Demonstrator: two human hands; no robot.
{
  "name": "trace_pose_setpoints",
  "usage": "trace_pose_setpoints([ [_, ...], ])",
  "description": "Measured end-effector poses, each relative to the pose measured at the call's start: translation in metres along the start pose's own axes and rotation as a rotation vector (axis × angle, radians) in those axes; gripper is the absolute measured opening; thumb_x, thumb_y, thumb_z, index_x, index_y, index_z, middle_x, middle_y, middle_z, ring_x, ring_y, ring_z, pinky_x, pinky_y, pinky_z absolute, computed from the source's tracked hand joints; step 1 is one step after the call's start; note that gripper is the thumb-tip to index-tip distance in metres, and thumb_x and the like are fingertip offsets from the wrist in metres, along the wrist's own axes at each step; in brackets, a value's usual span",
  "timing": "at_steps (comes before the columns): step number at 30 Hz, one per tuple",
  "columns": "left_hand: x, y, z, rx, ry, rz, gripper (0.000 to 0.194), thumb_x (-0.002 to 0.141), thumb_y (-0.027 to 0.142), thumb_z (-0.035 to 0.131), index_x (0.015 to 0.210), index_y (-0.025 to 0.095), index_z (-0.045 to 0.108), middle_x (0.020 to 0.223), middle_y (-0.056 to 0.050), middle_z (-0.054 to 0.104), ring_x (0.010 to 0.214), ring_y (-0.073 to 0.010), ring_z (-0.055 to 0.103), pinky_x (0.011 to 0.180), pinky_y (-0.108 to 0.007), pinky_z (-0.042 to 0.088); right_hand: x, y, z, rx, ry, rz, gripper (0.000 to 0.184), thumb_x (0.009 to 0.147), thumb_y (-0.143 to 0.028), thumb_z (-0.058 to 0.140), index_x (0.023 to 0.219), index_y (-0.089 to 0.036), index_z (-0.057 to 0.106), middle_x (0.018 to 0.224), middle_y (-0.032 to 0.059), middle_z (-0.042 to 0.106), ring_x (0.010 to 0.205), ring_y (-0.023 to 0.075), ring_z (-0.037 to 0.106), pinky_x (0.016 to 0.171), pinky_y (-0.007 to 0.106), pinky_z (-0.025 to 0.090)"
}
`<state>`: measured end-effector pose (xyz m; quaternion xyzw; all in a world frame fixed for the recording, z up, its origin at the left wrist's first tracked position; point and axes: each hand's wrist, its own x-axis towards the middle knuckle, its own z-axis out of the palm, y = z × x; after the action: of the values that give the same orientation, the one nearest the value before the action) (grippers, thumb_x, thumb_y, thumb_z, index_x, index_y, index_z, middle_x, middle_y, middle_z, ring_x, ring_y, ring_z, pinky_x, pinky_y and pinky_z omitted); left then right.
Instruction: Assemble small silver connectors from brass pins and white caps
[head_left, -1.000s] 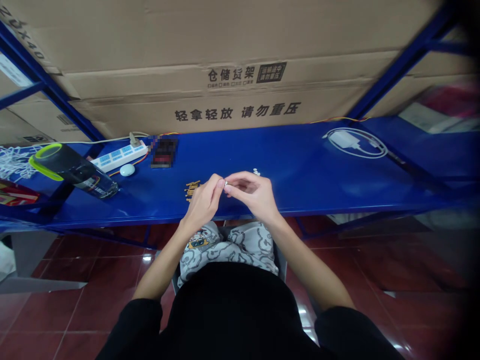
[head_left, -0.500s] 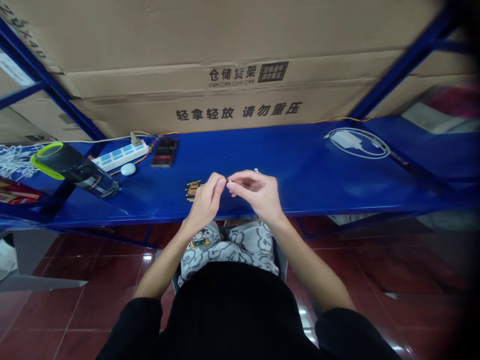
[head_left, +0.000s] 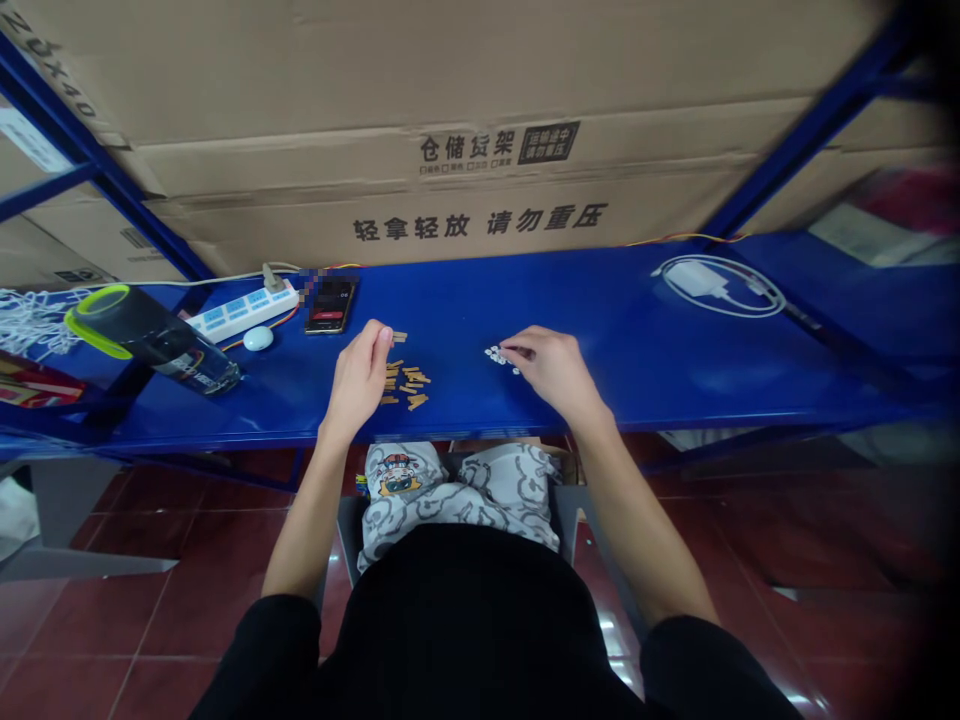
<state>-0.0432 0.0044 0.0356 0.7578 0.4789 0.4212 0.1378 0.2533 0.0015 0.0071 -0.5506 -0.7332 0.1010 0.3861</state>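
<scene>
Small tan sticks [head_left: 403, 386] lie scattered on the blue metal shelf [head_left: 637, 360], between my hands. My left hand [head_left: 358, 375] stands on its edge with the fingertips drawn together, right beside a lone tan stick [head_left: 399, 337]. My right hand [head_left: 547, 372] lies low, its fingertips on a small cluster of white pieces [head_left: 498, 357]. The fingers hide part of that cluster. Whether either hand grips a piece is too small to see.
A phone [head_left: 330, 305], a white power strip [head_left: 240, 313], a round white case [head_left: 258, 338] and a lime-rimmed bottle [head_left: 154, 342] stand to the left. A white charger with cable [head_left: 701, 280] lies right. Cardboard boxes [head_left: 465, 170] fill the back.
My hands were together, fingertips meeting over the shelf; now they have parted, left hand to the tan sticks, right hand down to the white pieces. The tan sticks look more spread out.
</scene>
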Motion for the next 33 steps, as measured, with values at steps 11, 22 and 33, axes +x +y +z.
trace_pose_setpoints([
  [11,-0.004,0.012,0.014,-0.046,-0.065,0.013,0.038,0.11,0.044,0.037,0.084,0.022,0.053,0.078,-0.002,0.062,0.072,-0.0179,0.058,0.07,-0.031,0.041,-0.012,-0.077,0.017,0.18,0.012,-0.1,0.03,0.097,-0.036,0.064,0.124,-0.029,0.075,0.118,0.0066,0.076,0.098,0.0242,0.071,0.094,0.045,0.056],
  [22,-0.004,0.009,0.015,0.094,-0.098,0.098,0.037,0.11,0.041,0.035,0.089,0.021,0.058,0.084,-0.005,0.06,0.085,-0.0227,0.057,0.079,-0.035,0.044,0.023,-0.086,0.053,0.53,-0.044,0.004,0.014,0.09,-0.033,0.071,0.096,-0.026,0.082,0.095,0.0019,0.081,0.084,0.0203,0.075,0.082,0.035,0.058],
  [33,0.007,-0.044,-0.012,0.176,0.028,-0.061,0.031,0.106,0.034,0.045,0.087,0.021,0.066,0.086,-0.005,0.065,0.083,-0.0225,0.058,0.081,-0.033,0.044,0.057,-0.077,0.075,-0.02,-0.304,-0.049,0.013,0.091,-0.023,0.071,0.09,-0.026,0.083,0.093,0.0056,0.08,0.093,0.0248,0.071,0.083,0.036,0.049],
])
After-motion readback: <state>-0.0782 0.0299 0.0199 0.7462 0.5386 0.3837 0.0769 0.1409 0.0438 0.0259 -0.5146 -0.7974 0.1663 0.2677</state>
